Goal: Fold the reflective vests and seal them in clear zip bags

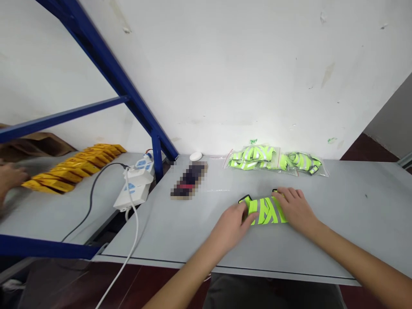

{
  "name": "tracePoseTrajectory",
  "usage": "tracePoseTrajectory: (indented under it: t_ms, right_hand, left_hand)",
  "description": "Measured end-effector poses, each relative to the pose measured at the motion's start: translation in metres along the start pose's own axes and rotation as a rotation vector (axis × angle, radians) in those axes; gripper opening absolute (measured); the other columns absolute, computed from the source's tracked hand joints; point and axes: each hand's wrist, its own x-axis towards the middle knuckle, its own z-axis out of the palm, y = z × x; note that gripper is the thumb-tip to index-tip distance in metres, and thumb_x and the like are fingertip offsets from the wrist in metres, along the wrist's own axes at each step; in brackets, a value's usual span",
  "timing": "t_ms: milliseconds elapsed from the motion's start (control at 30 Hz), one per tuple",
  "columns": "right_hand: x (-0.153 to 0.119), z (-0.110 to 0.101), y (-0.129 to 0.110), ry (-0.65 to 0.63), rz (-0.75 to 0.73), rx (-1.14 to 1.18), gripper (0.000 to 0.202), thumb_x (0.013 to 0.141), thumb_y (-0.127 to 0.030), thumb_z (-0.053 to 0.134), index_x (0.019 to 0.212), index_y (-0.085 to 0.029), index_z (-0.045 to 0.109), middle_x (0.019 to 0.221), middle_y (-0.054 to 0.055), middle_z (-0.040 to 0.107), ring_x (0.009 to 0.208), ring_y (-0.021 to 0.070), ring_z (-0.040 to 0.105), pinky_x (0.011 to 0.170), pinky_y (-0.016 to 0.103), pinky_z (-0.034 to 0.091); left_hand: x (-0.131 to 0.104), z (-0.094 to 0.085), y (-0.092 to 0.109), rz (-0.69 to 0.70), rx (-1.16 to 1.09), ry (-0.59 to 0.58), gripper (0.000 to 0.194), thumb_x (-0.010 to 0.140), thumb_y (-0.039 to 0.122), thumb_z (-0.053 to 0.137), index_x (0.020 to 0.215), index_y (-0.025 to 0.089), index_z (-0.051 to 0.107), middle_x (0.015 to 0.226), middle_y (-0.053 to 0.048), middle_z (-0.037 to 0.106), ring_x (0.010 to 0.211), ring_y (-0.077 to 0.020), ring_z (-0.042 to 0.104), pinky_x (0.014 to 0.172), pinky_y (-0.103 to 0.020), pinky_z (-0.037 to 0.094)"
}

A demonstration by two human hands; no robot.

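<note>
A folded bundle of neon-yellow reflective strap point(266, 211) with grey stripes and black buckles lies on the grey table in front of me. My left hand point(232, 223) grips its left end, the thumb on the near side and the fingers behind. At the right end, my right hand point(296, 208) has its fingers curled over the strap's edge. Behind it, against the wall, are clear plastic bags of similar straps: one bag point(252, 158) at the left and another point(302, 163) at the right.
A pixelated dark item point(189, 180) and a white oval object point(195, 156) lie left on the table point(354, 223). White power strips point(135, 184) with cables sit by a blue metal frame point(156, 156). Beyond, another person's hand point(11, 177) is beside yellow packets point(77, 167).
</note>
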Motion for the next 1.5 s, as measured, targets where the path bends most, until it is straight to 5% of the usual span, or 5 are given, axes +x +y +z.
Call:
tracePoseTrajectory:
  t_ms: [267, 633, 967, 1200, 1500]
  right_hand:
    - [-0.001, 0.002, -0.004, -0.075, -0.254, 0.266, 0.082, 0.079, -0.06, 0.061, 0.137, -0.008, 0.037, 0.133, 0.019, 0.051, 0.124, 0.0332, 0.044, 0.104, 0.049, 0.037]
    - [-0.006, 0.009, -0.001, 0.009, -0.076, 0.317, 0.059, 0.079, -0.023, 0.062, 0.133, -0.017, 0.039, 0.12, 0.015, 0.057, 0.111, 0.0309, 0.051, 0.093, 0.048, 0.045]
    - [-0.01, 0.012, 0.005, 0.107, -0.062, 0.294, 0.059, 0.077, -0.026, 0.063, 0.132, -0.02, 0.041, 0.117, 0.014, 0.059, 0.104, 0.0308, 0.055, 0.086, 0.045, 0.047]
    - [-0.006, 0.004, 0.013, 0.09, 0.098, 0.456, 0.056, 0.076, -0.021, 0.057, 0.13, -0.023, 0.042, 0.117, 0.011, 0.059, 0.105, 0.0276, 0.057, 0.083, 0.041, 0.051]
    - [0.0, -0.024, 0.015, -0.166, 0.142, 0.708, 0.053, 0.07, -0.014, 0.053, 0.122, -0.022, 0.054, 0.112, 0.007, 0.064, 0.095, 0.024, 0.062, 0.079, 0.035, 0.05]
  left_hand:
    - [-0.001, -0.003, -0.005, 0.022, -0.279, -0.113, 0.016, 0.089, 0.029, 0.047, 0.082, 0.019, 0.058, 0.086, -0.003, 0.062, 0.081, -0.02, 0.057, 0.071, -0.028, 0.042]
    - [0.014, 0.03, 0.011, -0.122, -1.023, -0.037, 0.026, 0.075, 0.034, 0.067, 0.077, 0.019, 0.046, 0.075, 0.003, 0.05, 0.073, -0.0139, 0.05, 0.069, -0.025, 0.041]
    - [0.032, 0.022, -0.008, 0.17, -0.482, 0.071, 0.091, 0.06, 0.039, 0.084, 0.138, 0.03, 0.039, 0.143, -0.011, 0.035, 0.13, -0.0303, 0.038, 0.105, -0.042, 0.036]
    - [0.069, 0.012, -0.003, 0.647, -0.01, 0.132, 0.066, 0.072, 0.054, 0.07, 0.128, 0.025, 0.052, 0.132, -0.009, 0.057, 0.119, -0.0251, 0.052, 0.102, -0.038, 0.036]
    - [0.098, 0.018, -0.004, 0.751, 0.098, 0.149, 0.021, 0.088, 0.014, 0.047, 0.096, 0.02, 0.065, 0.119, -0.006, 0.068, 0.106, -0.0191, 0.059, 0.089, -0.033, 0.042]
